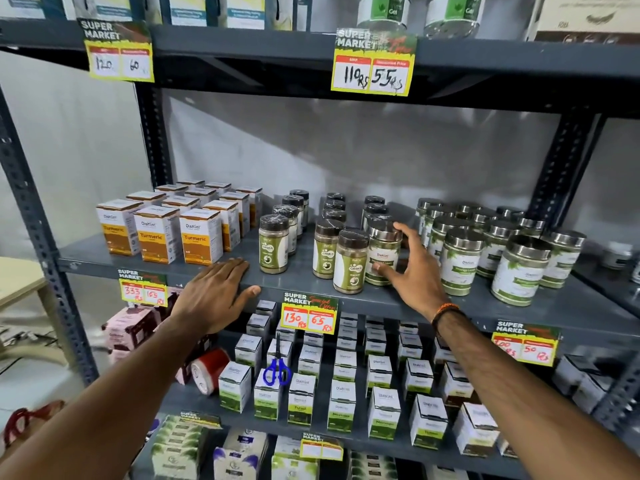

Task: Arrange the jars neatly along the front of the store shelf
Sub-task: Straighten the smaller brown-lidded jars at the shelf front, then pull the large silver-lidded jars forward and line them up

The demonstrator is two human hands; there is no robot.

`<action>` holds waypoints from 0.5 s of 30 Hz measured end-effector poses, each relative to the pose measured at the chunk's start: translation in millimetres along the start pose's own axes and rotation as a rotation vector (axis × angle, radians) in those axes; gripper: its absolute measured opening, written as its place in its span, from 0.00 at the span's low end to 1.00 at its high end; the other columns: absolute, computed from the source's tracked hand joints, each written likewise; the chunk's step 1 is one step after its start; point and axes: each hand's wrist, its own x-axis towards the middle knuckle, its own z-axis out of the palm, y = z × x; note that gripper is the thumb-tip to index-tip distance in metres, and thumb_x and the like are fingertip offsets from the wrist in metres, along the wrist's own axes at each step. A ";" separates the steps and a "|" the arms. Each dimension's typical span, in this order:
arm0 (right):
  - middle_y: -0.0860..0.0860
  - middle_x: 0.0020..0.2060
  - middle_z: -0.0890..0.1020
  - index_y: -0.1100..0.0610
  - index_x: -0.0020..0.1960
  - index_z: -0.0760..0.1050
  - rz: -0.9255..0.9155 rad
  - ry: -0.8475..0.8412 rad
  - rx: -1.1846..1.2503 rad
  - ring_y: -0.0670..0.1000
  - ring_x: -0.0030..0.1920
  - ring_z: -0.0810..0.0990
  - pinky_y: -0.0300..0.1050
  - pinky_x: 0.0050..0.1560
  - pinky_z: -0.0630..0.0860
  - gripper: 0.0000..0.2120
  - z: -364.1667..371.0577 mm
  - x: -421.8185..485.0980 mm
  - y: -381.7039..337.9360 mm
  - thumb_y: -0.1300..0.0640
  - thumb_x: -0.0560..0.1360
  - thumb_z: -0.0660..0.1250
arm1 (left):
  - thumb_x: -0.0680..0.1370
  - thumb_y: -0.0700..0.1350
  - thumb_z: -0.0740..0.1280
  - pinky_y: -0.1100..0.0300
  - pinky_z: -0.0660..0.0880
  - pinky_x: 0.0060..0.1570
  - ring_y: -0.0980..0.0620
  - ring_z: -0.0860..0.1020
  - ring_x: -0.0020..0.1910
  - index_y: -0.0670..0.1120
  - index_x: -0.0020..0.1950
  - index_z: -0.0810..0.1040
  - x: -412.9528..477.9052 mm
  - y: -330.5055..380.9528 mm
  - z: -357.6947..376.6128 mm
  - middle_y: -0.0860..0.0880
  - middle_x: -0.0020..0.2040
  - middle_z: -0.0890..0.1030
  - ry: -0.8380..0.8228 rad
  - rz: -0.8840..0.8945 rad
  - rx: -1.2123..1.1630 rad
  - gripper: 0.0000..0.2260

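Observation:
On the grey middle shelf (pixel 214 271) stand rows of jars. My right hand (pixel 412 268) wraps a steel-lidded green-label jar (pixel 381 251), thumb on its front, fingers on its right side. Left of it are brown-lidded powder jars: one at the front (pixel 350 261), one behind it (pixel 325 249) and one further left (pixel 273 244), with more rows behind. More steel-lidded jars (pixel 462 259) stand in rows to the right. My left hand (pixel 216 292) lies flat on the shelf's front edge, fingers spread, holding nothing.
Orange turmeric boxes (pixel 202 237) fill the shelf's left part. Price tags (pixel 308 317) hang from the shelf edges. The shelf below holds white-green boxes (pixel 341 407), blue-handled scissors (pixel 277 368) and a red tape roll (pixel 207 370). An upright post (pixel 38 237) stands left.

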 end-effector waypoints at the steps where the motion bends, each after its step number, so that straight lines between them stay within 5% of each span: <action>1: 0.53 0.69 0.78 0.46 0.80 0.62 -0.002 0.013 0.000 0.53 0.55 0.80 0.60 0.60 0.80 0.44 -2.2 -1.3 -1.0 0.52 0.71 0.81 | 0.81 0.71 0.45 0.45 0.65 0.73 0.44 0.68 0.76 0.45 0.80 0.62 -1.3 1.5 -2.9 0.43 0.79 0.69 -0.010 -0.002 -0.010 0.38; 9: 0.51 0.68 0.79 0.44 0.77 0.63 -0.043 0.098 0.034 0.52 0.62 0.79 0.56 0.63 0.79 0.41 -57.7 -18.5 -19.5 0.53 0.72 0.81 | 0.80 0.71 0.44 0.37 0.75 0.62 0.41 0.67 0.76 0.44 0.81 0.58 -15.5 39.3 -67.1 0.41 0.80 0.65 0.087 -0.043 -0.103 0.39; 15: 0.49 0.66 0.81 0.42 0.76 0.65 -0.087 0.172 -0.002 0.49 0.61 0.79 0.49 0.64 0.77 0.40 -126.3 -31.0 -23.4 0.51 0.70 0.82 | 0.80 0.72 0.45 0.34 0.69 0.69 0.41 0.65 0.77 0.45 0.81 0.58 0.1 113.0 -129.3 0.41 0.80 0.66 0.223 -0.010 -0.082 0.40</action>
